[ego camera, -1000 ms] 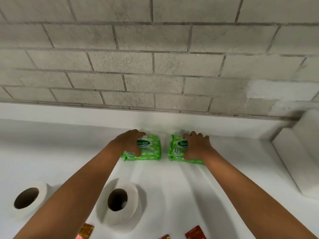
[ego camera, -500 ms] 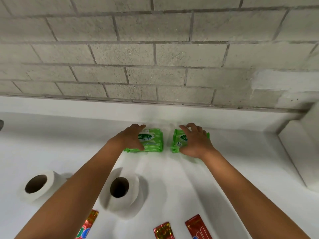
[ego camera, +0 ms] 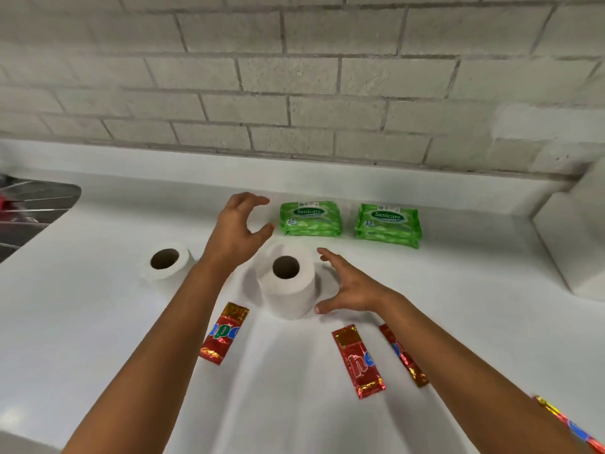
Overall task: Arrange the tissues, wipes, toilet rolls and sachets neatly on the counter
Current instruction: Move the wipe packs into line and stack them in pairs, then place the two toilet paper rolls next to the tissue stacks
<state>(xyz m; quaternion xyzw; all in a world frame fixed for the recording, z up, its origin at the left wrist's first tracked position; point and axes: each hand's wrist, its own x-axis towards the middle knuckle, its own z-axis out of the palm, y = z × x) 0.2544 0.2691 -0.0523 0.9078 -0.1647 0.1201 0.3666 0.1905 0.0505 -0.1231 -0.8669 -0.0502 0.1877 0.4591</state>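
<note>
Two green stacks of wipes packs lie side by side near the back wall: the left stack (ego camera: 310,218) and the right stack (ego camera: 388,225). An upright toilet roll (ego camera: 288,285) stands in the middle of the white counter (ego camera: 458,306). My left hand (ego camera: 239,229) hovers above its left side with spread, curved fingers, holding nothing. My right hand (ego camera: 352,286) is just to its right, fingers spread, holding nothing. A second toilet roll (ego camera: 165,262) stands further left. Red sachets lie in front: one (ego camera: 225,332) on the left, one (ego camera: 357,360) in the middle, one (ego camera: 404,355) beside my right forearm.
A metal sink (ego camera: 29,211) is set into the counter at the far left. A white raised block (ego camera: 576,237) stands at the right against the grey block wall (ego camera: 294,77). Another sachet (ego camera: 571,427) peeks out at the lower right edge.
Both hands have let go of the wipes packs and drawn back toward the middle toilet roll. The view has tilted down, showing more sachets.
</note>
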